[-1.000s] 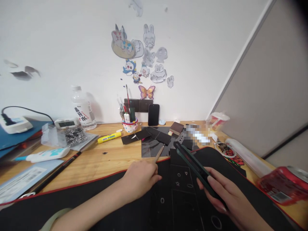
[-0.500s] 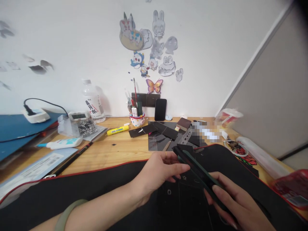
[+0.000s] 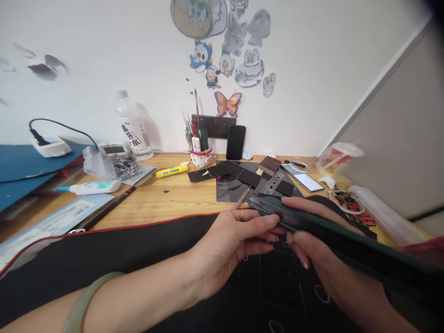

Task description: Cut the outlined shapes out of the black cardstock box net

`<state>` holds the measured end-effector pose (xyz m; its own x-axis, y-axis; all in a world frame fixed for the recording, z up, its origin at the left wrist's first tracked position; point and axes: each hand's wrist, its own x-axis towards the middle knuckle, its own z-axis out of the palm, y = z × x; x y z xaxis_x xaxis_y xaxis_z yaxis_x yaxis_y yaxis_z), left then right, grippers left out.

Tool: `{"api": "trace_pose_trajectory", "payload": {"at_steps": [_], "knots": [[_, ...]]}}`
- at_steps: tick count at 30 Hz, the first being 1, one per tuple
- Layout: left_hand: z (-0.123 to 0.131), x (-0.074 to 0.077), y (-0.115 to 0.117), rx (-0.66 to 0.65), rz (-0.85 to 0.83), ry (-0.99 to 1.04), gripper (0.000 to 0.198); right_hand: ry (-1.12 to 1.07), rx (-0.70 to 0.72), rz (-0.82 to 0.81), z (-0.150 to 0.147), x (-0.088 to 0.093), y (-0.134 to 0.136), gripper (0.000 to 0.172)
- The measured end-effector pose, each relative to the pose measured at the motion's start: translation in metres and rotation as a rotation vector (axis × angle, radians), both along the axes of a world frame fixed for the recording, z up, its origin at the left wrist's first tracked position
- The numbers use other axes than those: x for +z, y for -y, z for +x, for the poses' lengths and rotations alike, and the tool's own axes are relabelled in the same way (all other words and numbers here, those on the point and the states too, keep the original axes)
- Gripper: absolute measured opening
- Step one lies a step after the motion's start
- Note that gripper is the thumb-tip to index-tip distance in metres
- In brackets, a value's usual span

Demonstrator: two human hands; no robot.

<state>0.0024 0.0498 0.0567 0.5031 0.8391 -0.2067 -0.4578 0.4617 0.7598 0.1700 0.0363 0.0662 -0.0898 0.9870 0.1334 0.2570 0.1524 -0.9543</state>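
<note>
A long, slim dark green and black object (image 3: pixel 333 231) slants across the front, its far end near the middle and its near end running off to the lower right. I cannot make out its exact kind. My right hand (image 3: pixel 322 249) grips it partway along, thumb on the near side and fingers beyond. At its far end, my left hand (image 3: pixel 243 236) pinches with thumb and fingers. Below both hands lies black card (image 3: pixel 280 282) with white outlines drawn on it, resting on a black mat (image 3: pixel 145 254) with a red edge.
Beyond the mat are black strips (image 3: pixel 222 172), a brown block (image 3: pixel 270 165), a lit phone (image 3: pixel 305 178) and a pen cup (image 3: pixel 200 157). A yellow glue stick (image 3: pixel 172 171), a white glue bottle (image 3: pixel 95 187) and a water bottle (image 3: pixel 133 129) stand or lie leftward. A clear roll (image 3: pixel 385 215) lies right.
The green object has swung to a flatter slant, its near end now farther right. My right hand has moved up along it, closer to my left hand. The view has tipped downward.
</note>
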Motion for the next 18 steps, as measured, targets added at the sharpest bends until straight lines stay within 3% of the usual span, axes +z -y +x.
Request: {"api": "trace_pose_trajectory", "payload": {"at_steps": [3,5,7,9,12,15,18], "knots": [[-0.009,-0.015,-0.023,-0.088,0.252,-0.413,0.03,-0.141,-0.096,0.054,0.0,0.0,-0.012,0.022],[-0.017,-0.025,-0.04,-0.124,0.506,-0.816,0.033,-0.212,-0.104,0.01,0.006,-0.005,-0.018,0.019],[-0.023,-0.033,-0.05,-0.169,0.634,-1.002,0.029,-0.202,-0.121,-0.067,0.013,-0.014,-0.021,0.019],[-0.026,-0.037,-0.054,-0.226,0.673,-1.034,0.024,-0.136,-0.118,-0.159,0.017,-0.027,-0.02,0.021],[-0.026,-0.038,-0.051,-0.34,0.74,-1.106,0.022,-0.075,0.02,-0.34,0.015,-0.041,-0.017,0.025],[-0.024,-0.037,-0.048,-0.426,0.802,-1.206,0.022,-0.069,0.178,-0.482,0.011,-0.043,-0.017,0.03],[-0.023,-0.038,-0.048,-0.433,0.812,-1.248,0.023,-0.036,0.237,-0.506,0.009,-0.039,-0.019,0.032]]}}
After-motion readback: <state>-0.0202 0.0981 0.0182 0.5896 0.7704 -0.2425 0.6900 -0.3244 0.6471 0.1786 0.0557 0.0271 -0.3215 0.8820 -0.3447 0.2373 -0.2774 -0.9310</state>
